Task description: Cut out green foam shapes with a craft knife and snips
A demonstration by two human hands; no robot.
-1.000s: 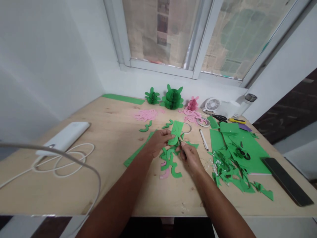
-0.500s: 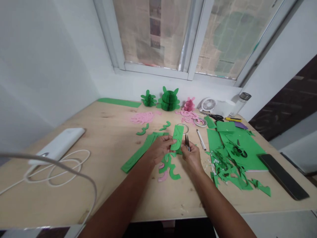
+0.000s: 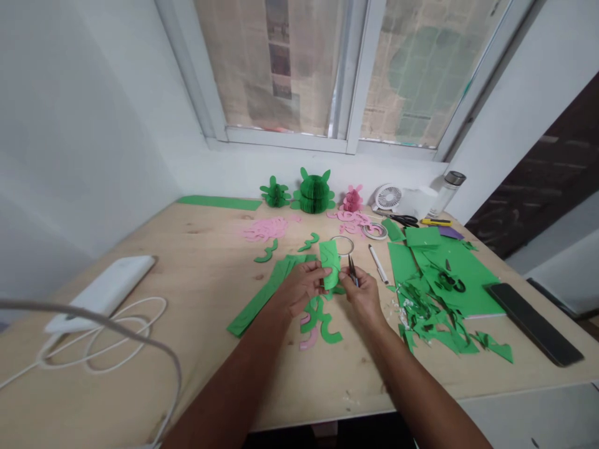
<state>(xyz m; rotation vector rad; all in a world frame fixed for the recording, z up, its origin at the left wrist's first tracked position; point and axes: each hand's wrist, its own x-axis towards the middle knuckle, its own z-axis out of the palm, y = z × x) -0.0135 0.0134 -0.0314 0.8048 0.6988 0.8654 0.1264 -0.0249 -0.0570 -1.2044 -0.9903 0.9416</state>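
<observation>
A small green paper piece [image 3: 330, 255] with curved lines on it is pinched in my left hand [image 3: 304, 284], upright above the table. My right hand [image 3: 362, 293] is closed round small scissors [image 3: 352, 267], their dark blades pointing up; its fingertips are at the paper's right edge. Below the hands lie curved green cutouts [image 3: 330, 330] and a pink cutout [image 3: 309, 338]. Long green paper strips [image 3: 255, 305] lie beside my left hand, partly hidden by it. Two more wavy green cutouts [image 3: 266, 252] rest farther back.
Green scraps [image 3: 425, 318] and green sheets [image 3: 477, 287] cover the right side, near a black phone-like slab [image 3: 533, 323]. Paper figures [image 3: 314, 193], pink cutouts [image 3: 264, 229], a fan [image 3: 388, 197] and a bottle [image 3: 448, 193] stand or lie behind. A white device [image 3: 103, 293] with a cable is left.
The view has shifted slightly. My right fingertips have come closer to the paper's edge, and the paper is turned a little. Both hands keep their holds.
</observation>
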